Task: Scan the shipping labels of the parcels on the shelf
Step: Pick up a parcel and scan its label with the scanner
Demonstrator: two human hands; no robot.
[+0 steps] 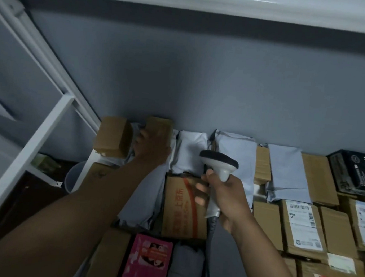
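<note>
My left hand (149, 148) reaches to the back of the shelf and grips a small brown cardboard parcel (159, 129) that stands against the grey wall. My right hand (223, 196) holds a white handheld barcode scanner (219, 163) by its handle, its dark-rimmed head pointing toward the back row; its cable runs down toward me. The label of the gripped parcel is not visible. Another small brown box (111, 139) stands just left of the held one. Grey poly-bag parcels (235, 151) lie behind the scanner.
Parcels cover the shelf: a box with red print (182, 206), a pink box (145, 262), labelled cartons (301, 226) at right, a black box (353, 171) far right. A white shelf frame (35, 133) runs along the left, with a bucket (75, 178) below.
</note>
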